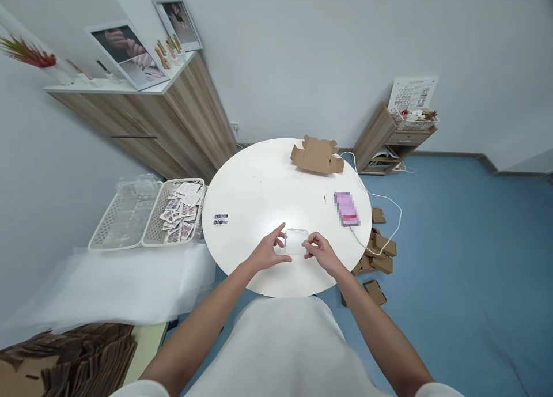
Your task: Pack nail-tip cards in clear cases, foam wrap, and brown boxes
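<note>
A small clear plastic case (296, 242) lies near the front of the round white table (259, 195), between my two hands. My left hand (268, 252) is open at its left side, thumb and fingers spread apart; whether a fingertip touches it I cannot tell. At the right edge my right hand (322, 251) pinches the case between thumb and fingers. To the left on the table is a small sheet with dark round pictures (220, 219). An unfolded brown cardboard box (318, 156) stands at the table's far side.
A phone-like purple item (346, 208) with a white cable (391, 201) lies on the right. Left of the table are a basket of printed cards (173, 182) and a basket of clear plastic pieces (108, 218). Small cardboard boxes (375, 292) are on the floor; flattened cardboard (86, 362) is stacked lower left.
</note>
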A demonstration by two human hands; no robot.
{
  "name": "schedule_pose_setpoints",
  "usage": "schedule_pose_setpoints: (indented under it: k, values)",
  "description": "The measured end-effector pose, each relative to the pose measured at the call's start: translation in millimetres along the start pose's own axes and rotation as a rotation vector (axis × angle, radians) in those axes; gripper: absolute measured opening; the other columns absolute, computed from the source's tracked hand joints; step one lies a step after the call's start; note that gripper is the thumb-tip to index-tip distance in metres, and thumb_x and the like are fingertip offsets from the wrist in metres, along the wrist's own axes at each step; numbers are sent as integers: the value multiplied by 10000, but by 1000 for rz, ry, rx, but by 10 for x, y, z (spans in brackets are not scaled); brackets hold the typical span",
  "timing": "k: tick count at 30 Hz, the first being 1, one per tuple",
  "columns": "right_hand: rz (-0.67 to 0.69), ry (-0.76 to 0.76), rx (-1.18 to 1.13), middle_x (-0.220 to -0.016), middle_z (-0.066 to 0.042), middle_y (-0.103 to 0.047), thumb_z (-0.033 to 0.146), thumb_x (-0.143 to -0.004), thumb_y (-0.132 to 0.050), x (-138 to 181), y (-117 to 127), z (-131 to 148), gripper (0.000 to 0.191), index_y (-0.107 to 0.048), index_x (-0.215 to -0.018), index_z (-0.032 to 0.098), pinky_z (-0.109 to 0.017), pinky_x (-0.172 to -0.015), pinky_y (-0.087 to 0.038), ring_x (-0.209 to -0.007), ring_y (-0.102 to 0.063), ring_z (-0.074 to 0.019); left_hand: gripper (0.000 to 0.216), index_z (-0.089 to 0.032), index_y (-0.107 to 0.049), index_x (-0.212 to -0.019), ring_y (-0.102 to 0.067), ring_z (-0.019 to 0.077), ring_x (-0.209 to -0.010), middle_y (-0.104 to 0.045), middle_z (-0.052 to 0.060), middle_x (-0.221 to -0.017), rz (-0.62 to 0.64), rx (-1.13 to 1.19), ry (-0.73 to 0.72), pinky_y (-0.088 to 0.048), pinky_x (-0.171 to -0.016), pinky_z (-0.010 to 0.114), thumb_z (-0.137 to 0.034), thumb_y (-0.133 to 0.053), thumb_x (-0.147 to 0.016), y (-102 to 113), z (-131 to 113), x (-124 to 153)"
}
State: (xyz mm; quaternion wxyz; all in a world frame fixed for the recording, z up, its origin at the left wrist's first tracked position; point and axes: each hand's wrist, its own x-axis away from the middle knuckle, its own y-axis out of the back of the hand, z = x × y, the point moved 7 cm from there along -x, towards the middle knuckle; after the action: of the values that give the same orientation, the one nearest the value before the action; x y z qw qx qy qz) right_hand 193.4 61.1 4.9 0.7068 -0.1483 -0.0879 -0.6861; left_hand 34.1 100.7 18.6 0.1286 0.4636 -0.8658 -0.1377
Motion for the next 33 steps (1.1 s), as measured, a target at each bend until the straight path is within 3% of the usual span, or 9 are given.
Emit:
schedule_pose_setpoints:
  k: [8,12,15,19,22,25,33]
  values:
    - [-30,-4,58,-809,18,-490,450,-701,-541,91,-86,-48,275,-430,-751,203,-293,-588,-457,-561,-558,-97,753,-238,-398,-1240,-516,116,-719,-543,45,-963,23,86,-29,-454,-723,320,-316,-710,-559,-55,132,-19]
    - [36,-28,206,-820,-8,-552,427,-691,-563,159,-77,2,319,-473,-915,218,-301,-589,-449,-619,-577,-131,743,-223,-415,-1226,-513,107,-695,-547,37,-910,40,163,11,-460,-737,326,-286,-713,-549,-7,137,20]
    - [19,71,364,-1001,-59,-559,401,-636,-629,165,-10,168,461,-474,-1040,242,-334,-659,-455,-743,-586,-159,742,-208,-430,-1214,-518,112,-714,-550,42,-902,8,206,24,-459,-751,330,-269,-723,-535,79,151,29]
    - [80,274,552,-1327,-89,-337,396,-536,-713,147,-77,426,603,-493,-1084,276,-401,-816,-421,-1053,-492,-240,719,-197,-461,-1192,-528,121,-729,-556,33,-865,-5,203,-3,-459,-749,321,-269,-726,-527,156,127,46]
    - [192,336,641,-1342,-86,-334,397,-486,-744,124,-216,495,655,-507,-1084,272,-441,-886,-376,-1175,-380,-282,702,-194,-480,-1173,-537,127,-740,-559,26,-848,11,184,-27,-456,-761,322,-261,-729,-520,169,79,65]
    - [248,340,685,-1278,-92,-425,366,-490,-746,102,-303,489,621,-523,-1061,263,-458,-885,-371,-1103,-456,-283,687,-191,-485,-1165,-538,133,-758,-561,30,-857,20,169,-42,-450,-778,330,-264,-726,-526,171,46,87]
    - [220,523,759,-1234,-102,-470,266,-570,-685,138,-294,580,497,-494,-1027,237,-417,-841,-408,-1087,-481,-260,1002,-266,-245,-1325,-534,109,-730,-506,69,-1081,43,120,-100,-445,-791,348,-318,-767,-471,189,-1,108]
